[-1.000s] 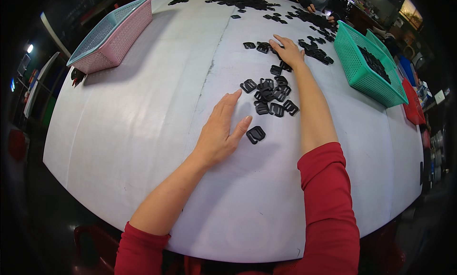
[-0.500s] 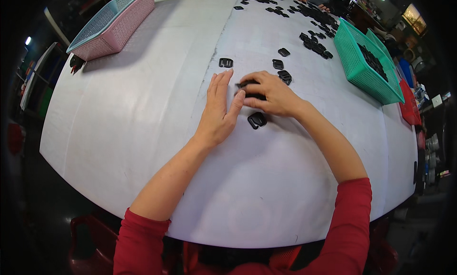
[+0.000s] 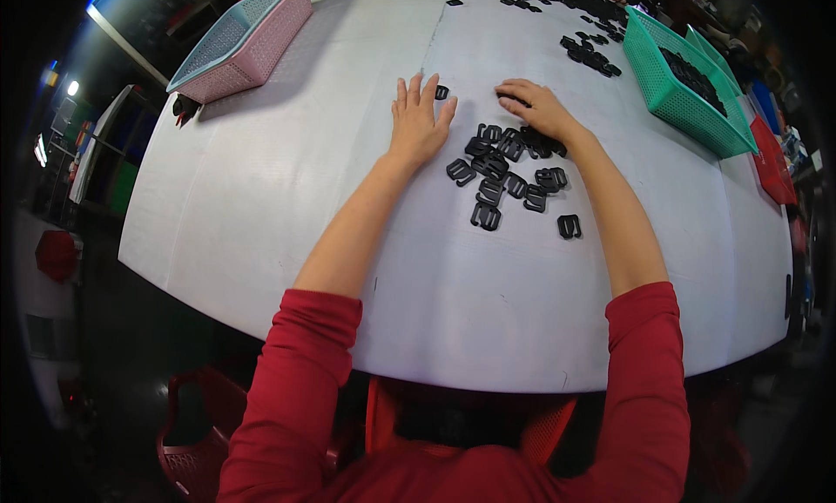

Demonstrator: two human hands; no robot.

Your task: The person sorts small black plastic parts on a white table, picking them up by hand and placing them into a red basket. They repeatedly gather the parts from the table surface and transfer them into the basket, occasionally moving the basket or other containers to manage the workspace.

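**Two hands gathering black plastic buckles on a white surface**

A person in red sleeves leans over the near edge of a white surface (image 3: 261, 207). Toward the middle lies a loose cluster of small black buckles (image 3: 505, 168), with one stray buckle (image 3: 569, 226) lying apart on the near right side. The left hand (image 3: 418, 120) rests flat beside the cluster's left edge, fingers spread and released, grasping nothing; a single buckle (image 3: 441, 92) sits just beside its fingertips. The right hand (image 3: 540, 111) lies palm down over the far side of the cluster, fingers curled onto the pieces; whether it grips any cannot be told. Beyond, at the far left corner, stands a pink basket with a pale blue rim (image 3: 252, 37). At the far right edge stands a green basket (image 3: 679, 85) already holding black pieces. More buckles (image 3: 592, 54) are scattered along the far edge. Judging from this, the sorting looks partly done: some pieces are in the green basket, many remain loose.
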